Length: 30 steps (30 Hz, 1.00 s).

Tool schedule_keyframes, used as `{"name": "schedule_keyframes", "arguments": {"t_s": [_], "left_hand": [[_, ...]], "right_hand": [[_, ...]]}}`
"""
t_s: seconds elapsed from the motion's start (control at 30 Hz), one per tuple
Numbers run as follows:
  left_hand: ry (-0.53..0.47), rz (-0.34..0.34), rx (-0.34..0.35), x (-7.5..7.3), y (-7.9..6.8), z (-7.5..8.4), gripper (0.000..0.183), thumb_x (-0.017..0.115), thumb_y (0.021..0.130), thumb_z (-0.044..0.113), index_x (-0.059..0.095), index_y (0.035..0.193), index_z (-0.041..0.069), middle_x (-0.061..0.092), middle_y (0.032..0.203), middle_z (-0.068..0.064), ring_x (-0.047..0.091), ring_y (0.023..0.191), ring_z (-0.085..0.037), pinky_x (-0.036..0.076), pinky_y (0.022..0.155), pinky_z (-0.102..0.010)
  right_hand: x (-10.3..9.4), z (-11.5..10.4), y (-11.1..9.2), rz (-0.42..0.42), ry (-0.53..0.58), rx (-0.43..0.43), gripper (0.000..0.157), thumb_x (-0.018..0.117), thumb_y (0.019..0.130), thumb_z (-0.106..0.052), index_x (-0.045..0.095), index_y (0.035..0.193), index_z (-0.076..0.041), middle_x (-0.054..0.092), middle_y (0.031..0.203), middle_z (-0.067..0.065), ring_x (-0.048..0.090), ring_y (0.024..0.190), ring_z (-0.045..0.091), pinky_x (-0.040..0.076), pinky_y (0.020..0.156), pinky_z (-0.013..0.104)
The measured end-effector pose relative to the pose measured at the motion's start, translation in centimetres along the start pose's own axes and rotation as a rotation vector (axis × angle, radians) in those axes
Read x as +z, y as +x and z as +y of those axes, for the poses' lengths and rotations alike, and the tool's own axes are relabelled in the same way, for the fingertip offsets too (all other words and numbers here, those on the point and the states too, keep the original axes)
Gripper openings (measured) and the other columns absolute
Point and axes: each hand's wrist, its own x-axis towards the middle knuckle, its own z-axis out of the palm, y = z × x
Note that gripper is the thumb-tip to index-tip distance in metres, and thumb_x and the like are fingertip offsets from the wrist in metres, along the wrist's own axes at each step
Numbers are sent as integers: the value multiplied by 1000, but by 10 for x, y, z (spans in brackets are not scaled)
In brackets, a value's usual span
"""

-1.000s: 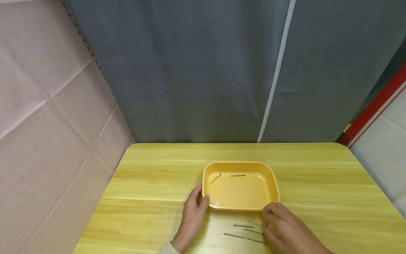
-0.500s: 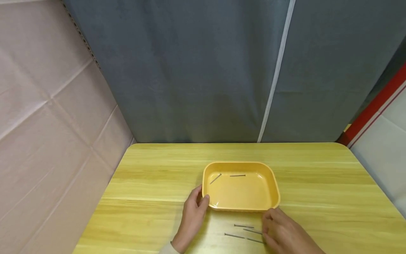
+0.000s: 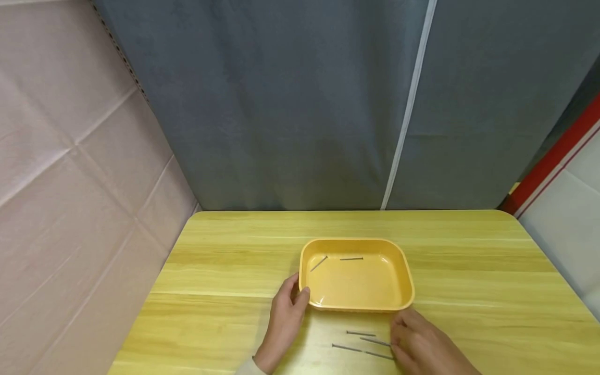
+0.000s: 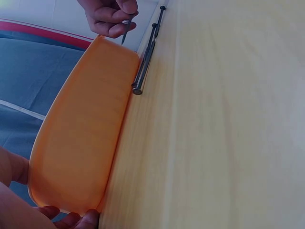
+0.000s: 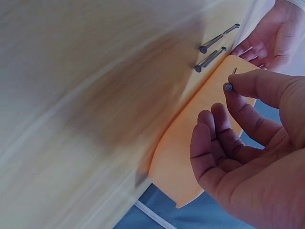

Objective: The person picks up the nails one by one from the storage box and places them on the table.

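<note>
A yellow-orange plastic tray (image 3: 356, 284) sits upright on the table with two nails inside, a slanted nail (image 3: 319, 263) and a level nail (image 3: 351, 259). My left hand (image 3: 285, 315) holds its front left corner, thumb on the rim and fingers along the outer side. In the right wrist view my right hand (image 5: 257, 148) pinches a nail (image 5: 228, 87) between thumb and forefinger; the other fingers are curled. That hand (image 3: 424, 341) is just beyond the tray's front right corner. Several loose nails, among them a long-looking nail (image 3: 347, 347), lie in front of the tray.
The wooden table (image 3: 225, 260) extends on both sides of the tray. A grey-blue curtain (image 3: 281, 104) hangs along its back edge. Pale sheeting (image 3: 84, 182) stands at the left, and a white panel with a red border (image 3: 558, 161) at the right.
My right hand has drawn slightly right and down from the tray's corner, and its nail no longer shows in the head view. The left hand, tray and loose nails have stayed put.
</note>
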Motion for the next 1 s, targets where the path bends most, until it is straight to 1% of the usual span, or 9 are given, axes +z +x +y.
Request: {"name": "schedule_keyframes", "arguments": {"t_s": [0.13,0.27,0.4,0.53,0.7,0.83,1.0], "left_hand": [[-4,-5,-15,-1,0,1,53,62,112,14,49,158,-8,65,145,-23,68,125,-33,59,100,-25],[-3,-5,-9,-2,-1,1,53,62,111,14,49,158,-9,65,143,-24,68,123,-33,60,98,-25],[-5,-2,-12,-2,0,1,52,61,112,12,48,158,-8,64,145,-24,67,127,-34,59,100,-25],[-11,-4,-18,-3,0,1,52,61,112,13,48,159,-7,63,147,-24,67,129,-34,58,103,-25],[-18,-2,3,-3,-2,2,52,61,112,13,49,158,-9,64,146,-25,67,128,-35,59,103,-27],[-17,-1,3,-3,-3,1,52,62,111,13,49,157,-9,64,145,-25,67,128,-35,60,102,-27],[-10,-2,0,-2,-3,0,52,61,112,13,49,158,-9,62,148,-26,66,131,-37,59,105,-29]], "right_hand": [[1,3,-1,6,-11,6,37,91,73,-3,67,82,-30,56,107,-15,50,93,-3,48,72,12],[2,5,-3,-7,-16,33,39,91,75,-5,65,82,-33,55,106,-17,49,92,-3,50,70,17],[2,8,-5,-18,-13,38,43,91,75,-4,61,81,-34,54,104,-16,48,90,-2,50,67,20],[2,12,-7,-19,-19,41,46,91,74,-3,59,81,-35,53,102,-17,47,89,-2,48,66,19],[2,14,-10,-35,-21,85,46,89,75,-1,58,80,-35,52,100,-19,47,88,-4,49,64,20],[2,14,-12,-49,-24,117,45,89,76,-1,60,80,-35,53,100,-19,48,87,-4,51,64,22],[3,17,-13,-48,-34,124,44,91,75,-2,61,79,-35,53,98,-20,48,87,-3,51,63,23]]}}
